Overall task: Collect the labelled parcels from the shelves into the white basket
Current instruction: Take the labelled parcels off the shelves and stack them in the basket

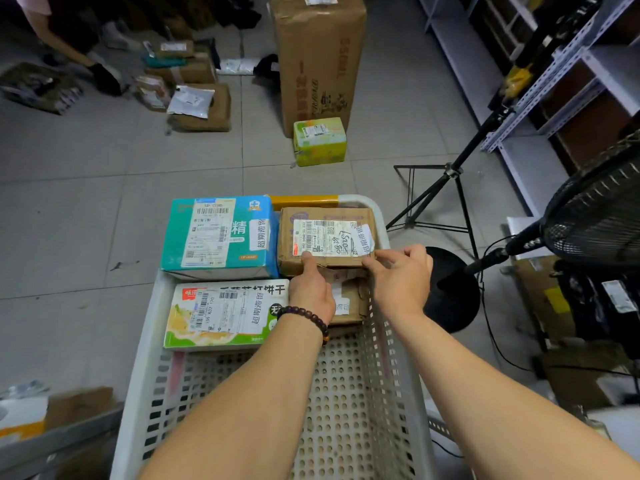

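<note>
The white perforated basket (349,393) stands on the floor below me. At its far end lie a teal labelled box (221,237), a green and white labelled box (221,315) and a brown cardboard parcel (325,237) with a white shipping label. My left hand (311,292), with a bead bracelet at the wrist, grips the brown parcel's near left edge. At the parcel's near right corner, my right hand (403,275) pinches it. Another brown parcel (348,303) lies partly hidden beneath it and my hands.
A tall cardboard carton (318,60) and a yellow-green box (320,142) stand on the tiled floor ahead. Several parcels lie at the far left, where another person's arm (62,39) reaches. Metal shelves (554,81), a black tripod (446,188) and a fan (595,216) fill the right.
</note>
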